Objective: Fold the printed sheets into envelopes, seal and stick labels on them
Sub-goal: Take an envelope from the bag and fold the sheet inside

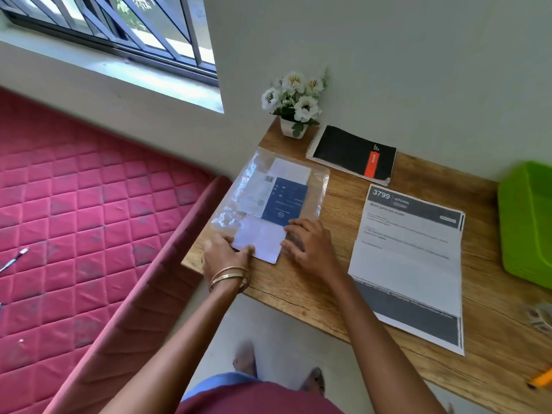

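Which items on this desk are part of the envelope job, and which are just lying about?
In use: clear plastic packet of white envelopes, left hand pinching one, right hand on packet; printed sheets.

Lying about: notebook, flower pot, green tray.

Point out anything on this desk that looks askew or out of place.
Nothing is spilled or damaged. The clear plastic packet overhangs the table's left edge slightly, and the printed sheets lie at a slant.

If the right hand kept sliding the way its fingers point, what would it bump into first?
The right hand points up-left across the clear plastic packet, so it would probably meet the blue card inside it first, though depth is hard to judge.
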### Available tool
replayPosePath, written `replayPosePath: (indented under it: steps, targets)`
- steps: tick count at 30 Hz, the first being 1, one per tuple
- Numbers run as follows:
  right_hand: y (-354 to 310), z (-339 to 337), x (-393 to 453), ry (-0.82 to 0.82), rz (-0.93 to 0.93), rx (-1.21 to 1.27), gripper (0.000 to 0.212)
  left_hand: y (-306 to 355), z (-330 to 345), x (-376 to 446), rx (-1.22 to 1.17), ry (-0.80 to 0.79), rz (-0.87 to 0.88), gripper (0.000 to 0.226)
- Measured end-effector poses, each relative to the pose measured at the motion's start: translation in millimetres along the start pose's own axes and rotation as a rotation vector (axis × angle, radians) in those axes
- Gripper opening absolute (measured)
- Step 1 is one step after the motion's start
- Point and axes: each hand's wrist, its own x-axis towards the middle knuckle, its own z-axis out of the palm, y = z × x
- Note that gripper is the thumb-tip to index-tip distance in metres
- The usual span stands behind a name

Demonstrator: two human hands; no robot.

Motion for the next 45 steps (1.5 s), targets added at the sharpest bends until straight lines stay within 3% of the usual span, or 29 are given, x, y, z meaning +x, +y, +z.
replayPosePath:
  steps: [11, 14, 19, 20, 22, 25, 31, 33, 37, 42, 45]
  targets:
    - [0.1, 10.1, -4.0, 0.072, 0.056, 0.071, 0.033, 5.8, -8.3, 13.2, -0.191, -0.025, -0.066, 0.014]
    - [-0.2, 7.8, -2.8, 0.053, 0.067, 0.099, 0.040, 10.4, -9.8, 13.1, -0.398, -0.092, -0.227, 0.011]
    - [3.4, 1.0, -2.0, -0.023, 0.045, 0.139, 0.055, 20.6, -17.4, 13.3, -0.846, -0.334, -0.553, 0.005]
    - [4.3, -0.2, -2.1, -0.040, 0.039, 0.143, 0.057, 23.1, -20.1, 11.2, -0.911, -0.361, -0.576, 0.005]
    - [6.1, -1.4, -2.0, -0.069, 0.025, 0.137, 0.056, 24.1, -21.6, 6.7, -1.006, -0.397, -0.594, 0.037]
    - [6.4, -2.4, -1.9, -0.081, 0.024, 0.138, 0.047, 21.8, -17.2, 0.7, -0.987, -0.344, -0.525, 0.062]
    - [3.8, -2.6, -1.5, -0.089, 0.055, 0.158, 0.038, 24.5, -24.6, -9.1, -0.885, -0.240, -0.406, 0.058]
    - [2.5, -2.8, -0.9, -0.097, 0.055, 0.157, 0.038, 21.0, -38.0, -9.1, -0.921, -0.277, -0.438, 0.050]
    - [0.5, -4.2, -0.3, -0.092, 0.052, 0.160, 0.037, 3.7, -60.7, -6.3, -0.939, -0.349, -0.463, 0.013]
    - [-9.0, -10.3, 4.8, -0.132, 0.057, 0.062, 0.044, -0.5, -71.5, -15.0, -1.069, -0.367, -0.580, 0.021]
    - [-10.0, -11.0, 6.2, -0.156, 0.028, -0.002, 0.049, 6.5, -89.8, -23.7, -1.015, -0.306, -0.490, 0.008]
